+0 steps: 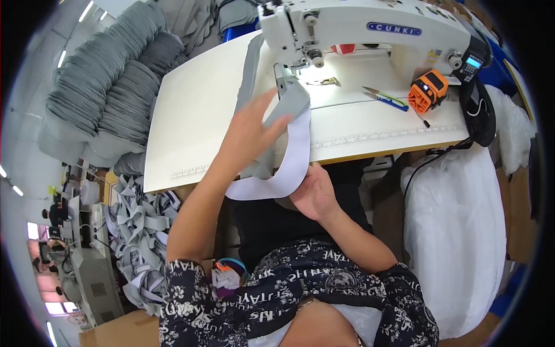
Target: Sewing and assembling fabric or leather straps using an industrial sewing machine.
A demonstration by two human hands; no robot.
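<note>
A long fabric strip (298,153), pale lavender on one face and grey on the other, hangs in a loop from the sewing machine (286,34) over the table's front edge. My left hand (248,130), slightly blurred, is over the strip's grey part just below the needle area, thumb and fingers apart. At the table edge my right hand (317,196) is palm up on the loop's right side. Its thumb lies along the strip's edge, while the other fingers are partly hidden beneath the fabric. Another grey strip (250,69) runs up the white table (196,110) on the left.
Thread snips (390,101) and an orange box-shaped device (428,91) lie at the table's right. Tall stacks of grey pieces (104,75) stand left. Loose grey strips (141,237) heap below them. A large white plastic-wrapped bundle (454,231) stands right, near a hanging black cable.
</note>
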